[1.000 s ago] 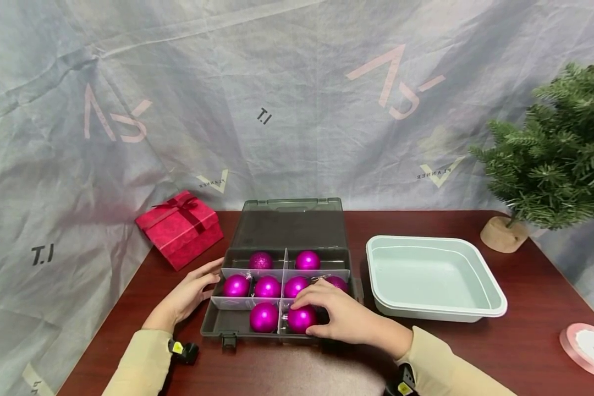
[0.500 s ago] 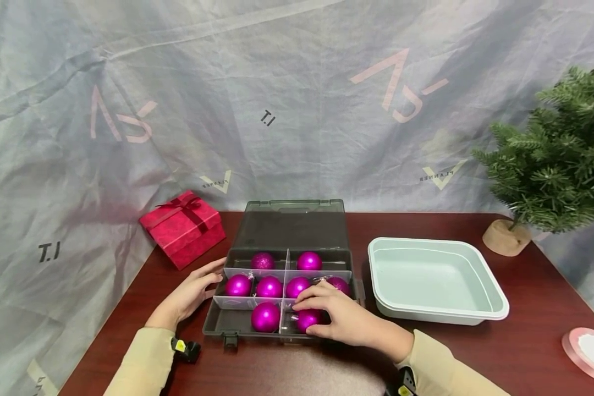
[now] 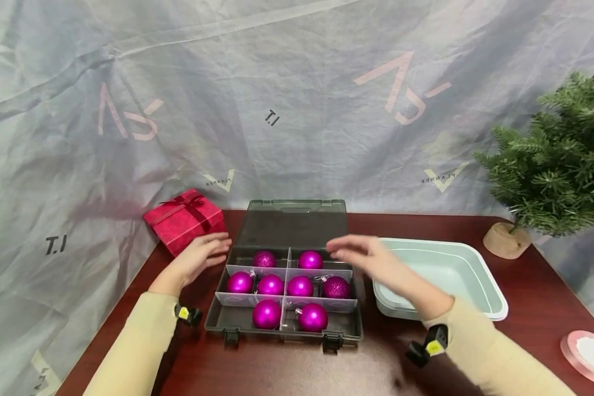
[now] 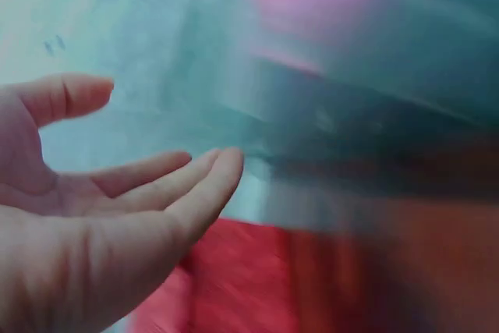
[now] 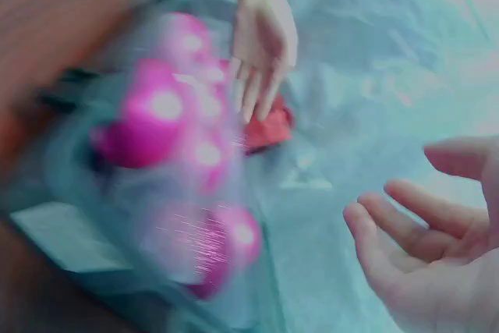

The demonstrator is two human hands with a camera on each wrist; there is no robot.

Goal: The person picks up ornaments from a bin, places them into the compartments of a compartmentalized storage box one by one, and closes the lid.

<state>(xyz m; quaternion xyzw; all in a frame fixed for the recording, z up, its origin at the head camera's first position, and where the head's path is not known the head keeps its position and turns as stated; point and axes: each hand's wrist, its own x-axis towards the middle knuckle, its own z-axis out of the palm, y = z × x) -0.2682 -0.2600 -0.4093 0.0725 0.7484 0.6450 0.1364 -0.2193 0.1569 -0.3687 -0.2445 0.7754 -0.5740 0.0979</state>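
A dark translucent divided box (image 3: 230, 316) lies on the table with its lid (image 3: 294, 228) tipped back. Several magenta Christmas balls sit in its compartments, among them a shiny ball (image 3: 313, 317) at the front right and a glittery ball (image 3: 336, 287) in the middle row. My left hand (image 3: 196, 260) hovers off the box's left side with nothing in it; its fingers look relaxed in the left wrist view. Past the box's right side my right hand (image 3: 371, 258) is raised, fingers extended and holding nothing. The wrist views are blurred.
A red gift box (image 3: 185, 217) with a ribbon sits at the back left. A pale mint basin (image 3: 492, 291) stands on the right, partly behind my right arm. Further right are a small artificial tree (image 3: 559, 159) on a wooden base and a pink ribbon roll (image 3: 591, 357).
My right hand has let go of the front-right ball and risen up and to the right. My left hand has lifted off the box's left edge.
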